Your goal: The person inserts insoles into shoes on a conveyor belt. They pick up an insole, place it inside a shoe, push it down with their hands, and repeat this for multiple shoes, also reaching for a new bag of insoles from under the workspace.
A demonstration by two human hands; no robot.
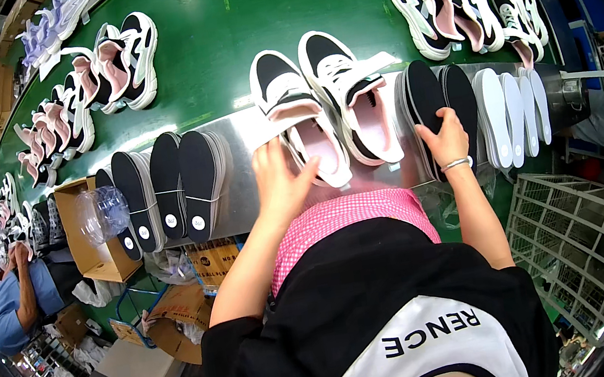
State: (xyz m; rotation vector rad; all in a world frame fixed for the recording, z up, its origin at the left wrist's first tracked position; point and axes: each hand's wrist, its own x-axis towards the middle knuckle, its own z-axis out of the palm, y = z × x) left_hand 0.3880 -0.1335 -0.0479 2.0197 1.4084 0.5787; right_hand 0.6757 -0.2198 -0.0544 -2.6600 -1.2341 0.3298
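A pair of black and white sneakers with pink linings lies in front of me, heels toward me: a left sneaker and a right sneaker. My left hand is at the left sneaker's heel, its fingers along the outer side and its thumb by the heel opening. To the right of the pair, a stack of black insoles stands at the bench edge. My right hand grips the near end of this stack's top insole between thumb and fingers. A second black insole stack is just beyond it.
Banded black insole stacks and an open cardboard box line the left bench edge. White insoles stand at right. More sneakers rest on the green table. A white wire rack is at lower right; a co-worker's arm shows far left.
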